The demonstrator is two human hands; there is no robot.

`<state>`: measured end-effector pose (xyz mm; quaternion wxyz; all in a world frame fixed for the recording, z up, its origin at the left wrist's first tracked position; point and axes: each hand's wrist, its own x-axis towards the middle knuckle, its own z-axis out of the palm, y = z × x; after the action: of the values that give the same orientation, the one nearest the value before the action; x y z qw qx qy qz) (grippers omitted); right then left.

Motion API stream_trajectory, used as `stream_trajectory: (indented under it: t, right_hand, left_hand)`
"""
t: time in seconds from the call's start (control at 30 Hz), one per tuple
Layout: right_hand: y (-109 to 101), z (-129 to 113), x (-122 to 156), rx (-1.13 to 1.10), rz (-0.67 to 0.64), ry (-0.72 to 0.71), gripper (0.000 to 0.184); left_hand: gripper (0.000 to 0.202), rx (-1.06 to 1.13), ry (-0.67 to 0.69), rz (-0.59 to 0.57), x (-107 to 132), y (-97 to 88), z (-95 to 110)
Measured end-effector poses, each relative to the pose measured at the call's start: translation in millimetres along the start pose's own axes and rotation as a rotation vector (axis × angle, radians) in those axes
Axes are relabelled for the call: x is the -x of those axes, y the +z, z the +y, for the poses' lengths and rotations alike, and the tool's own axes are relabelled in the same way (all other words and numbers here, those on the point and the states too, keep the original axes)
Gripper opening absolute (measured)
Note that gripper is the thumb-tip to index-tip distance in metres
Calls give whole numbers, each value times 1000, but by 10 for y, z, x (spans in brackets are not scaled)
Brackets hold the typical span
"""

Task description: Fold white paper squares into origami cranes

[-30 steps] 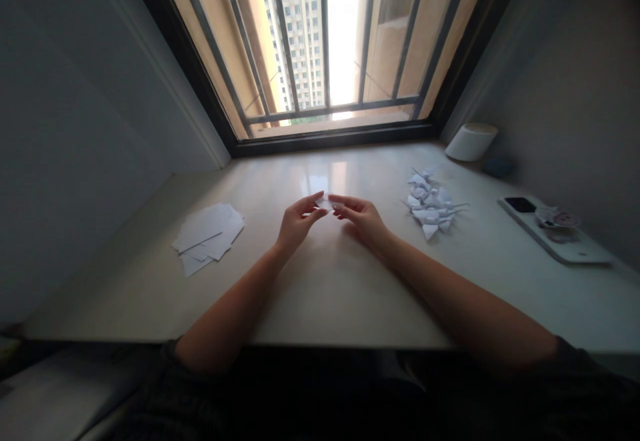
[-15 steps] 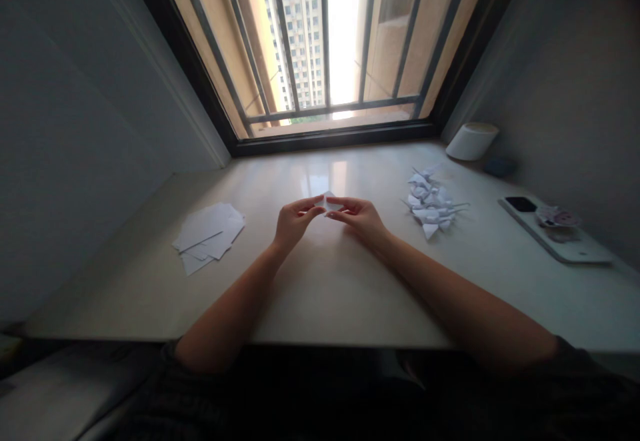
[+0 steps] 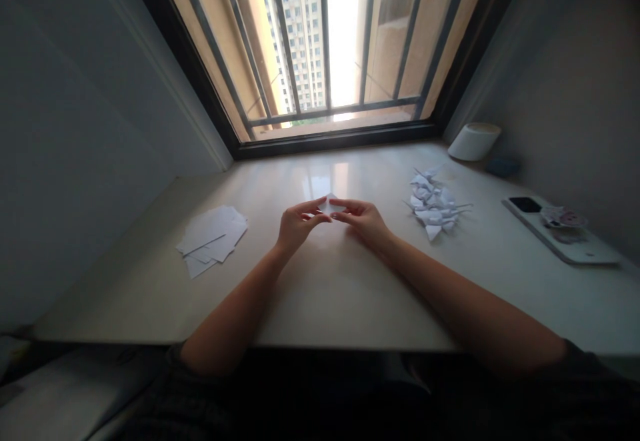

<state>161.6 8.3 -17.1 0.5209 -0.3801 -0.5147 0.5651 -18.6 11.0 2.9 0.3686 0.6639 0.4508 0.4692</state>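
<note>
My left hand [image 3: 299, 222] and my right hand [image 3: 361, 220] meet over the middle of the pale desk [image 3: 330, 288]. Both pinch a small piece of folded white paper [image 3: 329, 205] between thumb and fingertips, just above the desk. Most of the paper is hidden by my fingers. A loose stack of flat white paper sheets [image 3: 213, 238] lies to the left of my left hand. A heap of several folded white paper pieces [image 3: 433, 204] lies to the right of my right hand.
A barred window [image 3: 325, 48] runs along the desk's far edge. A white roll [image 3: 473, 141] stands at the back right corner. A phone [image 3: 560, 234] with small items on it lies by the right wall. Walls close in on both sides.
My fingertips have shifted slightly on the small paper, which tipped up a little between them. Both hands stay in the same place.
</note>
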Motion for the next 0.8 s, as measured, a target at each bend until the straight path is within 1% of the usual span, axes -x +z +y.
stream_trajectory:
  t: [0.17,0.43,0.6,0.73,0.8]
  right_hand:
    - [0,6,-10,-6,19,23,53]
    - [7,28,-23,-26,17,32,52]
    - [-8,60,-48,-32,31,12,46]
    - [-2,64,-49,-27,51,-11,38]
    - [12,58,-44,-16,78,-17,37]
  left_hand:
    - [49,-58,20,-6,2,-7,9]
    - [46,-163,111,22,5,-12,-18]
    - [45,-156,112,10,15,-8,-10]
    - [43,-103,70,11,12,17,-51]
    - [41,-83,56,27,9,35,-79]
